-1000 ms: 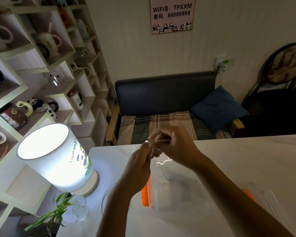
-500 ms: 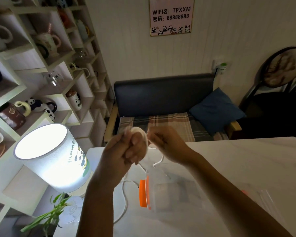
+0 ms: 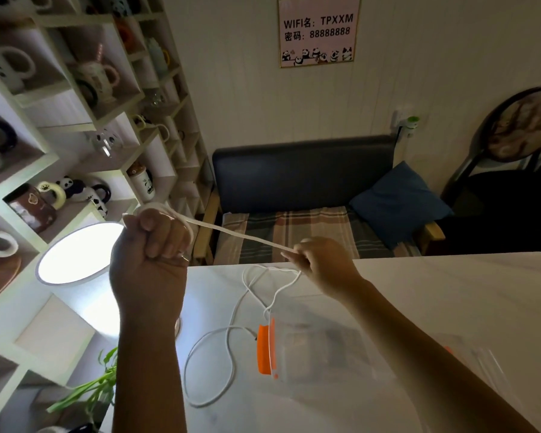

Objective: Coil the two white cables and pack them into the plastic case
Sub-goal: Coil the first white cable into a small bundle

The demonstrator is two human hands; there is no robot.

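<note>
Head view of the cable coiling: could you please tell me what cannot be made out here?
- How many turns of white cable the left hand grips: its curled fingers cover the coil.
- What lies in the plastic case: dim light and the right forearm hide it.
- Whether the loose loops on the table are one cable or two: too thin and tangled.
- The right hand pinch point: fingertips cover it.

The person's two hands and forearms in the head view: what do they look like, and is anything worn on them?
Both forearms are bare as far as the picture reaches: no sleeves, gloves, watch or bracelet show. The left hand has a thin, pale metallic ring on one of its fingers. The right hand shows no ring on the side visible; its fingernails look short and unpainted.
</note>
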